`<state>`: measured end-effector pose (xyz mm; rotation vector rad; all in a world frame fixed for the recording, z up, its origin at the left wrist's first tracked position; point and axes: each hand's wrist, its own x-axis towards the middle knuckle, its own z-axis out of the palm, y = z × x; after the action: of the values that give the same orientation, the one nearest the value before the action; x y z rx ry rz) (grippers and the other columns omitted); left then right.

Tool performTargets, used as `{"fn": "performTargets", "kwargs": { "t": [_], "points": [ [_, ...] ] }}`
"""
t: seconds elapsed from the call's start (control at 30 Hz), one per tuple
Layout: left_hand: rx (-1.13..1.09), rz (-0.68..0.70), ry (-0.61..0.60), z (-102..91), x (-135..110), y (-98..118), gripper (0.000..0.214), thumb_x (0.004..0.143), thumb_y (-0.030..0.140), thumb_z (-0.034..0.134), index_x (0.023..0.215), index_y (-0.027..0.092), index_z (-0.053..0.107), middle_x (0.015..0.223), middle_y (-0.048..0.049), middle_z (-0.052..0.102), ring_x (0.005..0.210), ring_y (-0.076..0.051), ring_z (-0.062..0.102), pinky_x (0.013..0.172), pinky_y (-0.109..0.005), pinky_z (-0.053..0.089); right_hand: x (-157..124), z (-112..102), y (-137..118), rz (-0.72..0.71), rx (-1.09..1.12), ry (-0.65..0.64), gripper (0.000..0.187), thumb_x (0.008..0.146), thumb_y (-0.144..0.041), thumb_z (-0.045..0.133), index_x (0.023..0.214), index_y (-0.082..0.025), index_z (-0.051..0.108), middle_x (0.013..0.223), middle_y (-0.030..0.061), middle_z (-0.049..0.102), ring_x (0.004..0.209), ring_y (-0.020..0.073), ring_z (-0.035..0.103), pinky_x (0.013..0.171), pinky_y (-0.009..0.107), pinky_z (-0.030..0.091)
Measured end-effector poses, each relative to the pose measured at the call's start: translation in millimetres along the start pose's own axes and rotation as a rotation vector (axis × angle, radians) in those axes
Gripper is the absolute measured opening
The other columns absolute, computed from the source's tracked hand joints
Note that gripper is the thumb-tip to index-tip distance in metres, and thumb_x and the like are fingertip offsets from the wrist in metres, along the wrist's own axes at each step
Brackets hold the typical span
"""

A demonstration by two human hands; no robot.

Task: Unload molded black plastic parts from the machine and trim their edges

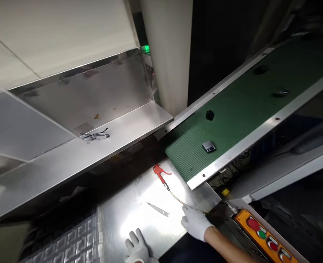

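Note:
Both my hands wear white gloves and rest on a shiny steel worktop (139, 212). My left hand (137, 248) lies flat near the bottom edge with its fingers spread, holding nothing. My right hand (195, 221) lies on the worktop's right side, fingers loosely stretched, next to the thin hose (177, 197) of a red air blow gun (160, 171). A small metal tool (158, 209) lies between the hands. On the green conveyor belt (240, 109) sit several small dark parts, the nearest (209, 147) close to the belt's end.
A pair of glasses (95, 136) lies on the steel shelf (76, 153) at the left. An orange control box (262, 233) with red and green buttons stands at the lower right. A clear blister tray (73, 241) lies at the lower left. A white column (169, 51) rises behind.

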<state>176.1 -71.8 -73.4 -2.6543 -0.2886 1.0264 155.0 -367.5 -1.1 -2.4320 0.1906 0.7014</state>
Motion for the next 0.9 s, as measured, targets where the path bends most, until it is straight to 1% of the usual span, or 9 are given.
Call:
{"fn": "performTargets", "kwargs": {
  "t": [0.23,0.37,0.43,0.5,0.63,0.7,0.77,0.83,0.9],
  "points": [
    [-0.032,-0.006,-0.045,-4.4,-12,-1,0.162,0.034,0.053,0.091,0.167,0.014,0.007,0.175,-0.0232,-0.009,0.160,-0.047,0.001,0.118,-0.071,0.027,-18,10,10,-0.020,-0.151,-0.189,0.054,0.088,-0.026,0.052,0.134,0.000,0.064,0.141,0.0274,0.057,0.131,0.0405,0.057,0.114,0.049,0.046],
    [-0.031,-0.014,-0.046,-4.6,-12,-2,0.165,0.032,0.058,0.090,0.167,0.015,0.006,0.174,-0.0249,-0.012,0.160,-0.050,-0.003,0.116,-0.077,0.025,-25,32,12,-0.044,-0.201,-0.264,0.086,0.079,-0.028,0.064,0.157,0.001,0.040,0.167,0.0252,0.025,0.157,0.0366,0.021,0.129,0.044,0.026],
    [-0.034,-0.019,-0.056,-4.0,-11,-2,0.169,0.030,0.059,0.091,0.167,0.016,0.002,0.174,-0.0236,-0.014,0.159,-0.052,-0.006,0.115,-0.079,0.024,-23,40,10,-0.063,-0.221,-0.270,0.092,0.079,-0.029,0.066,0.161,-0.003,0.034,0.170,0.0219,0.018,0.159,0.0334,0.016,0.130,0.042,0.024],
    [-0.041,-0.016,-0.066,-2.9,-9,-2,0.172,0.028,0.059,0.092,0.167,0.015,-0.002,0.173,-0.0233,-0.016,0.158,-0.053,-0.009,0.115,-0.080,0.024,-18,44,4,-0.063,-0.257,-0.246,0.082,0.083,-0.028,0.066,0.157,-0.004,0.042,0.167,0.0235,0.027,0.157,0.0344,0.023,0.127,0.043,0.031],
    [-0.060,0.008,-0.081,-0.7,-5,-5,0.173,0.030,0.063,0.091,0.165,0.015,-0.006,0.172,-0.0250,-0.016,0.158,-0.054,-0.007,0.116,-0.079,0.023,11,37,-27,-0.088,-0.386,-0.134,0.032,0.097,-0.024,0.067,0.126,-0.013,0.068,0.129,0.0158,0.066,0.122,0.0290,0.064,0.104,0.047,0.055],
    [-0.062,0.022,-0.068,-0.1,-7,-8,0.172,0.032,0.064,0.091,0.165,0.015,-0.007,0.173,-0.0233,-0.015,0.158,-0.053,-0.004,0.117,-0.078,0.022,34,29,-51,-0.192,-0.442,-0.043,0.030,0.099,-0.027,0.067,0.127,-0.016,0.065,0.127,0.0107,0.065,0.117,0.0265,0.064,0.103,0.047,0.055],
    [-0.061,0.032,-0.042,2.1,-11,-12,0.170,0.035,0.064,0.091,0.165,0.016,-0.007,0.173,-0.0209,-0.015,0.159,-0.051,-0.005,0.119,-0.076,0.021,60,22,-75,-0.345,-0.489,0.022,0.041,0.099,-0.028,0.068,0.138,-0.018,0.059,0.142,0.0114,0.056,0.130,0.0297,0.055,0.110,0.052,0.050],
    [-0.062,0.039,-0.019,8.4,-18,-17,0.165,0.038,0.065,0.090,0.165,0.016,-0.004,0.173,-0.0198,-0.015,0.159,-0.050,-0.006,0.120,-0.076,0.020,83,19,-95,-0.473,-0.532,0.022,0.048,0.097,-0.027,0.071,0.142,-0.020,0.056,0.154,0.0118,0.046,0.138,0.0324,0.047,0.113,0.056,0.046],
    [-0.064,0.041,-0.005,20.2,-25,-24,0.159,0.043,0.065,0.089,0.166,0.016,0.000,0.173,-0.0196,-0.014,0.159,-0.050,-0.006,0.120,-0.077,0.020,100,23,-107,-0.516,-0.556,0.001,0.046,0.096,-0.030,0.072,0.139,-0.018,0.058,0.153,0.0124,0.047,0.136,0.0320,0.049,0.111,0.056,0.048]
  ]
}}
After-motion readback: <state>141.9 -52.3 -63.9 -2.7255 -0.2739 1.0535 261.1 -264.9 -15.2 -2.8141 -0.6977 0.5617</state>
